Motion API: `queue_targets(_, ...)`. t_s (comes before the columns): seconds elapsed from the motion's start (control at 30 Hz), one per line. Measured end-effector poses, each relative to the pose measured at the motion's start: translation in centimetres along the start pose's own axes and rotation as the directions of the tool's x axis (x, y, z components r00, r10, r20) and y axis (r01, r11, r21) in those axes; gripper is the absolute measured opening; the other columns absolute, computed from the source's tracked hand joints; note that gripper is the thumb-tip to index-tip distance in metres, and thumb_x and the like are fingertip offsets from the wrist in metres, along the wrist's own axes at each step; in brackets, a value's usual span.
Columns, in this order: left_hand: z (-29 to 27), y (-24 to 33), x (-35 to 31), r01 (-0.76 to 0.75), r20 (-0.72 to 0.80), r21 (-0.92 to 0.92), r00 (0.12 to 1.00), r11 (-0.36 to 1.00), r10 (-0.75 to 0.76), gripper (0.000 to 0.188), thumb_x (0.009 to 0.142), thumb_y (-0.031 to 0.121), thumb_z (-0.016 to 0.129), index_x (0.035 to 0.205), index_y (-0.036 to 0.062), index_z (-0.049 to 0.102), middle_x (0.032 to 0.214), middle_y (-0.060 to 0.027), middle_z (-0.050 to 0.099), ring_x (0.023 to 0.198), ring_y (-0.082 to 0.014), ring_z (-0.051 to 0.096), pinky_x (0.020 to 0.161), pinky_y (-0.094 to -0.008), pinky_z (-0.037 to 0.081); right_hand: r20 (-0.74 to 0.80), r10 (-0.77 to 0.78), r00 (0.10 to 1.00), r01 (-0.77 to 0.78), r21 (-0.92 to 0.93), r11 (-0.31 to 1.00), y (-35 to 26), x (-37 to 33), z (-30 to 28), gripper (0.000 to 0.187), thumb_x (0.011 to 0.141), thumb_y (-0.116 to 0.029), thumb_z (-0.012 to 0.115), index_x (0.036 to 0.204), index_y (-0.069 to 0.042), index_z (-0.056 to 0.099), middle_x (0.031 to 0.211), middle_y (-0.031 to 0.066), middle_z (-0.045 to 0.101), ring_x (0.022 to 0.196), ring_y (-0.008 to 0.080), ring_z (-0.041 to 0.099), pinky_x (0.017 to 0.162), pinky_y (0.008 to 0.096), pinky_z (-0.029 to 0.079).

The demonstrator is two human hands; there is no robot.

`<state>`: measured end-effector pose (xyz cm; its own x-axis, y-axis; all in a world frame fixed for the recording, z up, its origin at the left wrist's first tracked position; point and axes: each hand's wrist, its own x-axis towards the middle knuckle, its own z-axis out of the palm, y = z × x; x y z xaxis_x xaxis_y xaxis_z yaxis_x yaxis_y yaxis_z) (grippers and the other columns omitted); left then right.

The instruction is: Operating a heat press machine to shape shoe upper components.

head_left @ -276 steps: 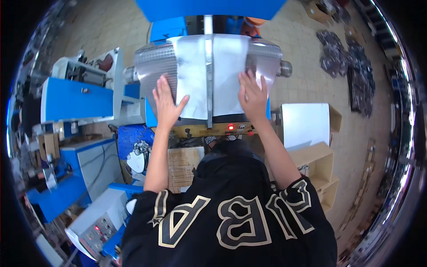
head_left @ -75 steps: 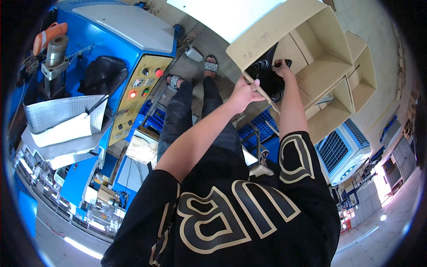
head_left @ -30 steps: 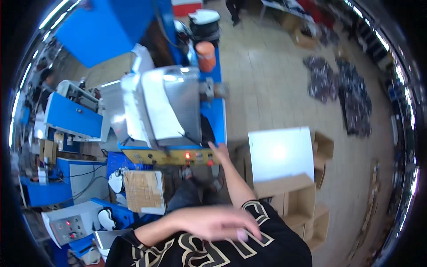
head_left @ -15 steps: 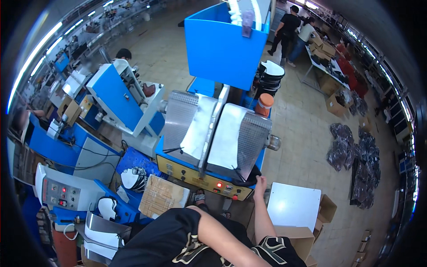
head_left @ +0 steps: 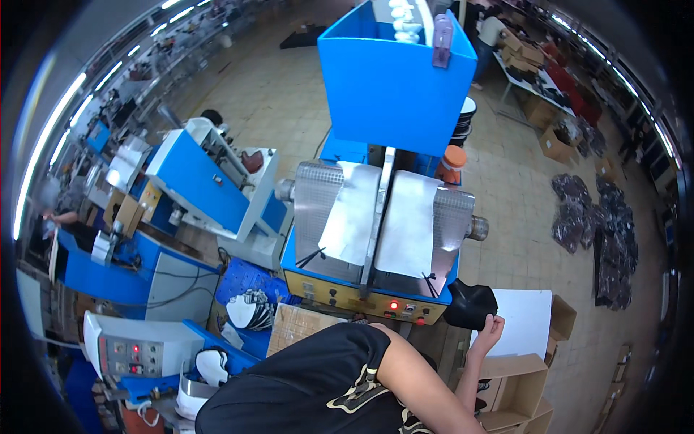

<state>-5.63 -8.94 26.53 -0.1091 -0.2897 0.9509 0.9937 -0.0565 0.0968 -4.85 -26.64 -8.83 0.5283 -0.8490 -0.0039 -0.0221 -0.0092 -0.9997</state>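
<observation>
My right hand (head_left: pixel 491 333) pinches the lower right edge of a black, curved piece that looks like a shoe upper (head_left: pixel 471 305). The piece hangs just off the front right corner of a blue machine (head_left: pixel 397 90). On that machine's two sloping metal plates lie a left white sheet (head_left: pixel 352 217) and a right white sheet (head_left: pixel 406 224), with an upright metal bar between them. Bare skin of my bent left arm (head_left: pixel 416 362) shows at the bottom; the left hand itself is out of the picture.
Beside my right hand are a white board (head_left: pixel 517 318) and open cardboard boxes (head_left: pixel 522 387). A wooden board (head_left: pixel 300 329) and a pile of black-and-white pieces (head_left: pixel 251 311) sit left of the machine's front. Another control box (head_left: pixel 130 347) stands at lower left. An orange-lidded jar (head_left: pixel 454 158) is behind.
My right hand has moved right, away from the machine's front corner, bringing the black shoe upper into fuller view. The whole view has shifted, so the machine appears farther right.
</observation>
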Motion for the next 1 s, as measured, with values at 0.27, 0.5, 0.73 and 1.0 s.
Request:
queue_targets(0.27, 0.0, 7.2, -9.1, 0.436, -0.478, 0.877, 0.836, 0.204, 0.270, 0.019, 0.086, 0.014, 0.071, 0.089, 0.0049, 0.054, 0.094, -0.0047, 0.061, 0.094, -0.0191, 0.058, 0.082, -0.0328, 0.045, -0.008, 0.094, 0.996, -0.094, -0.035, 0.995, -7.1, -5.7, 2.4, 0.018, 0.089, -0.014, 0.067, 0.090, -0.015, 0.049, 0.076, -0.0046, 0.047, 0.067, 0.0047, 0.044, 0.053, 0.0216, 0.034)
queue_targets(0.5, 5.2, 11.8, -20.2, 0.887, -0.576, 0.442, 0.397, -0.137, 0.714, 0.013, 0.085, 0.007, 0.067, 0.094, -0.0016, 0.069, 0.108, -0.0165, 0.068, 0.106, -0.0294, 0.064, 0.099, -0.0385, 0.045, 0.359, 0.039, 0.933, -0.062, 0.052, 0.997, -16.8, -10.3, 8.8, 0.019, 0.090, -0.004, 0.066, 0.080, -0.005, 0.049, 0.071, -0.0055, 0.049, 0.065, -0.0001, 0.045, 0.055, 0.0176, 0.037)
queue_targets(0.73, 8.1, 9.3, -23.2, 0.989, -0.665, 0.142, 0.133, -0.050, 0.735, 0.052, 0.086, 0.011, 0.068, 0.133, -0.0003, 0.046, 0.115, -0.0275, 0.060, 0.108, -0.0411, 0.061, 0.088, -0.0406, 0.050, 0.679, 0.261, 0.686, -0.002, -0.357, 0.934, -22.2, -10.3, 13.7, 0.015, 0.090, -0.007, 0.064, 0.082, 0.000, 0.053, 0.071, 0.0011, 0.061, 0.067, 0.0037, 0.059, 0.055, 0.0182, 0.046)
queue_targets(1.0, 15.0, 10.7, -26.8, 0.983, -0.438, 0.079, -0.113, 0.163, 0.892, 0.021, 0.087, 0.004, 0.063, 0.106, -0.0026, 0.068, 0.093, -0.0168, 0.072, 0.084, -0.0184, 0.068, 0.078, -0.0292, 0.051, 0.598, -0.263, 0.757, 0.501, -0.273, 0.821, -18.6, 0.5, 26.0, 0.030, 0.089, -0.031, 0.063, 0.098, -0.003, 0.067, 0.093, 0.0121, 0.068, 0.092, 0.0206, 0.063, 0.080, 0.0342, 0.045)
